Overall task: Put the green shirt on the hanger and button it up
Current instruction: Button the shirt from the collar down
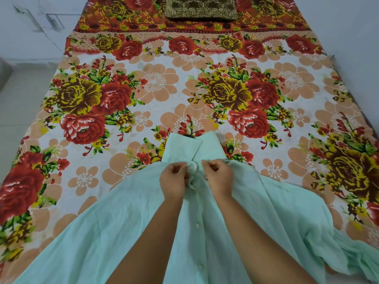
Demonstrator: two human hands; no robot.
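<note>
Head view: left hand [174, 178], right hand [219, 176], fingers [178, 167] curled on green shirt [123, 222]

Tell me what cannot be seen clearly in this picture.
Head view:
Hanger: only a dark bit shows at the collar, perhaps its hook; the shirt covers the rest.
Top button: hidden behind the left hand, the right hand and the cloth they pinch.
Shirt hem: cut off by the bottom edge.
Pillow: cut off by the top edge.

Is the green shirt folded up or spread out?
Spread out. The shirt lies flat on the bed, its cloth fanned out to both sides. The left hand and right hand pinch its front below the collar.
</note>
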